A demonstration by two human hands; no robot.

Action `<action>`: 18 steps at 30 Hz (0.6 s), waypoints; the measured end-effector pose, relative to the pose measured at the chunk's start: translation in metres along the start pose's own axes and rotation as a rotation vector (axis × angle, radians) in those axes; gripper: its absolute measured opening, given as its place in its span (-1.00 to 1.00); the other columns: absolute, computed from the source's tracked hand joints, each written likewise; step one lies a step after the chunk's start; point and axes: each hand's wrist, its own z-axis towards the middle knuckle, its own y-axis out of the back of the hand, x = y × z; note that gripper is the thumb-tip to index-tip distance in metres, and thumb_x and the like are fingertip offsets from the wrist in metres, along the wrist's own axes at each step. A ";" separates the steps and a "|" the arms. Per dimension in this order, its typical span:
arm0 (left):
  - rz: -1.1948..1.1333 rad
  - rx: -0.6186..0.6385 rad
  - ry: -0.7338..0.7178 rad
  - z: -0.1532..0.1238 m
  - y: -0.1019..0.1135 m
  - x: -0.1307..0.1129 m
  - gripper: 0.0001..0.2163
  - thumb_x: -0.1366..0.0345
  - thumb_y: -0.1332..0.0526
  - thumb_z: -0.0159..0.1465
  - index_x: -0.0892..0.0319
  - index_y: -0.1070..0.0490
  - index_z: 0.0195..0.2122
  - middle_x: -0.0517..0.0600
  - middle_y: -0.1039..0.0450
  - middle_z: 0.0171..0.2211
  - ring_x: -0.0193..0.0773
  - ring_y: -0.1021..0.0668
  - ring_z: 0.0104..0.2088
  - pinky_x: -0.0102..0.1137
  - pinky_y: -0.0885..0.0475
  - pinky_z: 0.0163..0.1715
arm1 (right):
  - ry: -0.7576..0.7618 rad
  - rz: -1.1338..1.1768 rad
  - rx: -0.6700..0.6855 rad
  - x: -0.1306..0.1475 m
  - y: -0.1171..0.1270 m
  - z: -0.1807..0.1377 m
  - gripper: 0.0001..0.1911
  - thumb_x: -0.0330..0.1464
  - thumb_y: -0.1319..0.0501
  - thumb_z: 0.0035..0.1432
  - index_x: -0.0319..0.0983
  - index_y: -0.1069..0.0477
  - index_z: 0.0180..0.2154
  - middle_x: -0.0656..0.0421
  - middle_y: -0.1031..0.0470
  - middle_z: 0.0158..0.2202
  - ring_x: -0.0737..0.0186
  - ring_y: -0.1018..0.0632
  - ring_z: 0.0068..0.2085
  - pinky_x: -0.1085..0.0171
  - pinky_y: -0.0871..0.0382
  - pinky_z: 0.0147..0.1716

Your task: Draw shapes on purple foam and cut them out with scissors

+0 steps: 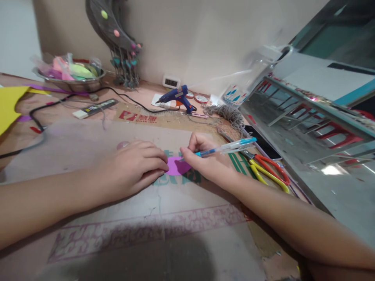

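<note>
A small piece of purple paper (174,166) lies on the printed sheet in front of me. My left hand (143,162) rests over its left end, fingers together and bent, pressing it down; part of the paper is hidden beneath them. A clear pen with blue ends (225,148) is gripped in my right hand (202,156), between thumb and fingers. The pen slants up to the right, and its tip is at the paper's right end, mostly covered by my thumb. Whether the tip touches the paper I cannot make out.
Red-and-yellow-handled pliers (269,171) and a dark phone (262,142) lie at the right edge. Behind my hands are a blue glue gun (178,97) with its black cord, grey yarn (227,115), a plastic jug (249,82), a cutter (95,108) and a metal bowl (70,82).
</note>
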 end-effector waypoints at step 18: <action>0.024 0.041 0.106 0.001 0.002 -0.001 -0.78 0.26 -0.10 0.41 0.15 -0.55 -0.15 0.07 -0.54 -0.13 -0.10 -0.56 -0.09 -0.15 -0.44 -0.04 | -0.031 -0.006 0.075 0.001 -0.008 -0.005 -0.70 -0.39 -0.20 0.16 -0.15 -0.11 -0.52 0.35 -0.25 -0.62 0.37 -0.29 -0.56 0.34 -0.10 -0.56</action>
